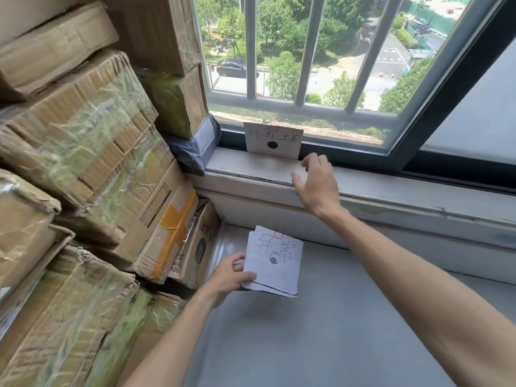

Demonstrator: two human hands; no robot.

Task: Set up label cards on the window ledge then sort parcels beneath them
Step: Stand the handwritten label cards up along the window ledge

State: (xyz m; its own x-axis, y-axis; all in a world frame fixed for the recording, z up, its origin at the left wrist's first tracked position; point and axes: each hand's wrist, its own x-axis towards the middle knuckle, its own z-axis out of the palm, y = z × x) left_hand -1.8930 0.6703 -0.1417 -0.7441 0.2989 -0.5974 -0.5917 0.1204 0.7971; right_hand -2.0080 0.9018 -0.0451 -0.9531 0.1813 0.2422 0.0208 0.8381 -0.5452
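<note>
Just beyond the right hand [314,182], which hovers loose-fingered and empty over the window ledge [391,185], one label card [273,141] leans upright against the window frame [363,160], close to the fingertips but apart from them. Nearer the body, the left hand [227,277] pinches the stack of remaining cards [275,266] by its near-left corner, thumb on top. The next card, I judge, should be peeled off the top alone, carried to the ledge on the far-right side of the placed one, well apart from it, and tilted back against the frame. Parcels [83,135] stand stacked beyond the left hand's outer side.
</note>
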